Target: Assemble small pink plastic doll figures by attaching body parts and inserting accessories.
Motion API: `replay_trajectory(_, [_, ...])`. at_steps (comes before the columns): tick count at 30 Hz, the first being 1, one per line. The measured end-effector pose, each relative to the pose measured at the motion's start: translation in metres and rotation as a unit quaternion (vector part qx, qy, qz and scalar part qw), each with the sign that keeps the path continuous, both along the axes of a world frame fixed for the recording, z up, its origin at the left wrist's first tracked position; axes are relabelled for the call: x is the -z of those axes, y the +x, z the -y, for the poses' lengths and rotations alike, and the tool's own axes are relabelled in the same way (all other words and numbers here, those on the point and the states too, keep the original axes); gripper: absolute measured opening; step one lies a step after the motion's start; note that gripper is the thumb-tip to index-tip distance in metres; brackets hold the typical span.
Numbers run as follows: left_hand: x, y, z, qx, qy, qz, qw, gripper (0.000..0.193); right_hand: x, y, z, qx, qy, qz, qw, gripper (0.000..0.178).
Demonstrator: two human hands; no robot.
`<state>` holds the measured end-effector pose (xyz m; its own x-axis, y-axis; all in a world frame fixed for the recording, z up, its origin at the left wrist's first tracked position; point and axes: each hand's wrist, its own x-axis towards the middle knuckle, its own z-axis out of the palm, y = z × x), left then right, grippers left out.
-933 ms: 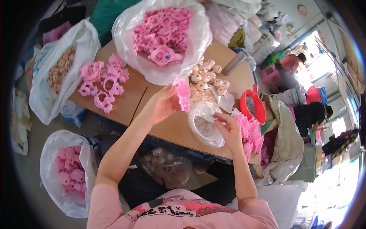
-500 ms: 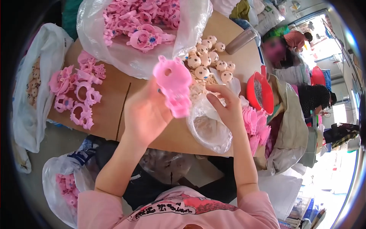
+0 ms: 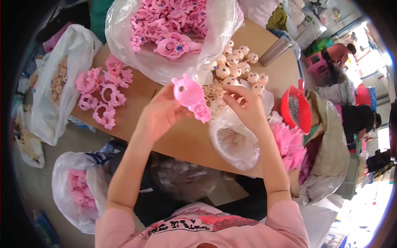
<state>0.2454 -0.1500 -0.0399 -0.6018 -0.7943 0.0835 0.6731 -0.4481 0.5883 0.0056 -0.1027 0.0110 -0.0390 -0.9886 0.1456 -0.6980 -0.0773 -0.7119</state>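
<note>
My left hand [image 3: 161, 111] grips a pink plastic bear-eared piece [image 3: 191, 97] by its edge. The piece is tilted, with a round hole in its head end and a narrower ridged end pointing down to the right. My right hand [image 3: 245, 105] hovers by a heap of small beige parts [image 3: 214, 93], its fingers curled inward with thumb and forefinger close together. Whatever they may pinch is too small to make out. Beige balls with face markings [image 3: 235, 70] lie just beyond that hand. Beneath its wrist sits a clear plastic bag [image 3: 235, 142].
A large plastic bag [image 3: 120, 37] of pink parts stands at the back. Loose pink frames [image 3: 108, 93] lie left on the table. Toward the right are a red scoop [image 3: 305, 105] with grey bits, stacked pink pieces [image 3: 289, 142] and a metal tumbler [image 3: 275, 51]. Other people work farther right.
My left hand has lowered slightly and the pink piece has tilted, its narrow end swinging to the right. My right hand's fingers have curled in by the beige parts. The whole view has shifted.
</note>
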Motion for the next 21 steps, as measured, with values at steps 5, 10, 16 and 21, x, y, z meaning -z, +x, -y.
replay_trajectory(5, [-0.008, -0.004, -0.011, 0.045, -0.042, 0.023, 0.998, 0.048, -0.003, 0.029, -0.019, -0.079, 0.044, 0.192, 0.977, 0.039])
replay_trajectory(10, [-0.004, -0.008, -0.011, 0.11, -0.037, 0.141, 0.983, 0.049, -0.008, 0.021, 0.016, -0.059, -0.001, 0.15, 0.987, 0.038])
replay_trajectory(16, [0.002, 0.008, -0.015, 0.147, -0.034, 0.092, 0.984, 0.071, -0.024, 0.041, 0.007, -0.194, 0.09, 0.14, 0.967, 0.033])
replay_trajectory(21, [-0.011, 0.008, -0.024, 0.141, -0.086, 0.195, 0.967, 0.073, -0.014, 0.012, -0.01, -0.104, 0.033, 0.125, 0.986, 0.029])
